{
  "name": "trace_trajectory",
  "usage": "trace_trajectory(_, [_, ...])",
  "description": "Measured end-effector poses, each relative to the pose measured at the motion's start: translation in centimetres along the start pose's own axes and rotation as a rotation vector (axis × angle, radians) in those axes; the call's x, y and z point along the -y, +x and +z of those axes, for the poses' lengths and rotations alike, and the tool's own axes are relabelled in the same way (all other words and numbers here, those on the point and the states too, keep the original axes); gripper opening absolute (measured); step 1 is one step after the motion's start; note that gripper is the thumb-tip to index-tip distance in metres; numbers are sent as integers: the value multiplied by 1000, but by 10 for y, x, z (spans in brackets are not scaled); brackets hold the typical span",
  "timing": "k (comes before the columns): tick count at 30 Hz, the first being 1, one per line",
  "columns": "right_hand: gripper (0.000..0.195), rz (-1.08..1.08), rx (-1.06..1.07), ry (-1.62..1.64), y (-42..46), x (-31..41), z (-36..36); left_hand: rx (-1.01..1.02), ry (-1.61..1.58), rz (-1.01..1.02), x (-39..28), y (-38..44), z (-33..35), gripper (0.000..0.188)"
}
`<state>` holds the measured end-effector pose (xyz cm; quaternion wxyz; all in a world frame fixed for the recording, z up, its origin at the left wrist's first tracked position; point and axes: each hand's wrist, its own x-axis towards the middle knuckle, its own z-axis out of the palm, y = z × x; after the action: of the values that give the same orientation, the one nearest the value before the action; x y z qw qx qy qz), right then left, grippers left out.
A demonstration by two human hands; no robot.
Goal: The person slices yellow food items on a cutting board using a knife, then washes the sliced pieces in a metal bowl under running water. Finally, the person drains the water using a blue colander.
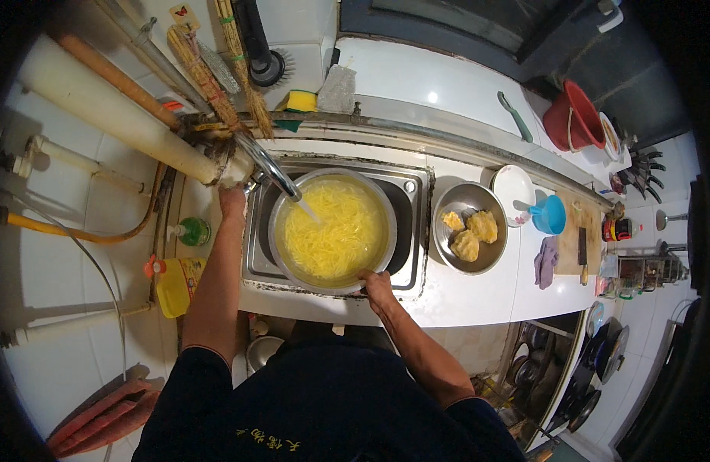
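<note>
A large metal basin (278, 254) sits over the stainless steel sink (414, 263). It holds pale yellow shreds (332, 228) in water, and a thin stream runs in from the chrome faucet (277, 173). My right hand (378, 287) grips the basin's near right rim, thumb on top. Beside the faucet's base, left of the sink, is my left hand (232, 201); its fingers are partly hidden behind the tap and pipe, so their hold is unclear. On the counter to the right, a steel bowl (470, 228) contains several lumpy yellow pieces (482, 226).
Green (193, 231) and yellow (179, 287) bottles stand left of the sink. Thick pipes (118, 110) rise there. Rightward are a white plate (512, 190), a blue ladle (548, 214), a purple cloth (545, 263), and a cutting board (568, 231) with a cleaver (582, 248).
</note>
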<state>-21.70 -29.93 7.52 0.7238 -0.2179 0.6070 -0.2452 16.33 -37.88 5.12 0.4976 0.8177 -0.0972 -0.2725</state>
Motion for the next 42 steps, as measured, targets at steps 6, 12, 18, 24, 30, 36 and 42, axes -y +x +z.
trace_trajectory(6, [32,-7,6,-46,5,-11,-7,265,-80,49,-21,-11,-11,56])
trace_trajectory(12, [37,-25,41,-90,-8,-3,-17,369,324,638,-8,-130,3,68])
trace_trajectory(18, [35,-27,5,-38,-24,1,-12,633,833,661,25,-207,53,111])
trace_trajectory(24, [34,-56,78,5,-19,-13,-19,855,862,899,40,-227,73,74])
trace_trajectory(30, [32,-68,79,-2,-23,-11,-28,928,1074,732,21,-228,69,40])
trace_trajectory(36, [32,-68,76,-21,-14,-16,-34,808,1072,961,4,-238,20,99])
trace_trajectory(42, [30,-82,64,-8,-22,-9,-26,720,1070,991,31,-215,26,82])
